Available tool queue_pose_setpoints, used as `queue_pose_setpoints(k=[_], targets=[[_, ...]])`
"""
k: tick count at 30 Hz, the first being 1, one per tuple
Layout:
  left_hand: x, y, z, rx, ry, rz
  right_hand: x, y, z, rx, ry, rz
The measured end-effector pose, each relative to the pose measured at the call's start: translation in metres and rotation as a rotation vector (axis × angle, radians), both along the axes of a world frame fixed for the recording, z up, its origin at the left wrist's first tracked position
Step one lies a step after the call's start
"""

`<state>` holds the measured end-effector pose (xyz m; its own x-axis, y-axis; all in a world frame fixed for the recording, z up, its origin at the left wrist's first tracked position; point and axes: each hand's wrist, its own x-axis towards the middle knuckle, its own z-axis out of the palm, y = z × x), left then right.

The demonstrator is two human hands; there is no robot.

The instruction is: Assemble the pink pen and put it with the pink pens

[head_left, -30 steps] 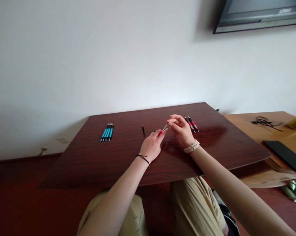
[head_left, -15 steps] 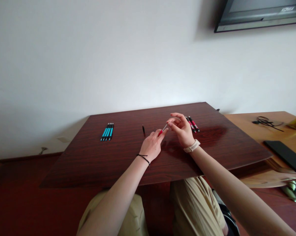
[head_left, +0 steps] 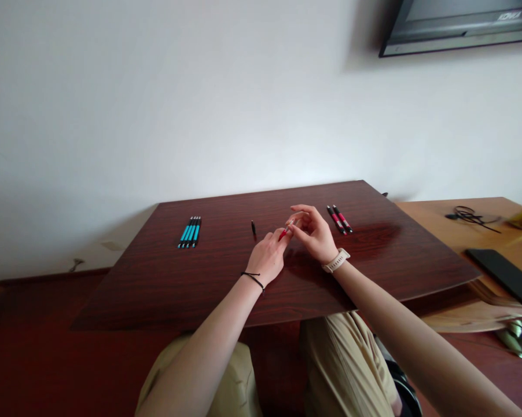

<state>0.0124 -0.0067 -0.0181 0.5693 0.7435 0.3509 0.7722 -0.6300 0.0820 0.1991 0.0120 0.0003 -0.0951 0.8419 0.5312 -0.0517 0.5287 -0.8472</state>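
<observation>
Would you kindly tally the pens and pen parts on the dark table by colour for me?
Blue pens, lying side by side: 4
Red pens, lying together: 2
Red pen part, pinched between the left hand and the right hand: 1
Small black piece, lying alone: 1
Total: 8

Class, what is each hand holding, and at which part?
Left hand pinches the red pen barrel at its near end; right hand grips its far tip.

Teal pens [head_left: 189,233] lie bundled at the board's [head_left: 157,289] left; a dark slab [head_left: 502,275], possibly a phone, rests on the side table [head_left: 434,217].
</observation>
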Motion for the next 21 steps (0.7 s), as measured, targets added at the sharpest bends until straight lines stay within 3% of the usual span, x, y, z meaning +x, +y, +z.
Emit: queue_pose_setpoints(k=[12,21], targets=[[-0.002,0.000,-0.002,0.004,-0.061,0.037,0.002,0.005,-0.011,-0.009,-0.075,0.065],[-0.018,-0.005,0.010,0.008,-0.118,0.035,0.003,0.009,-0.023,0.029,-0.231,-0.069]])
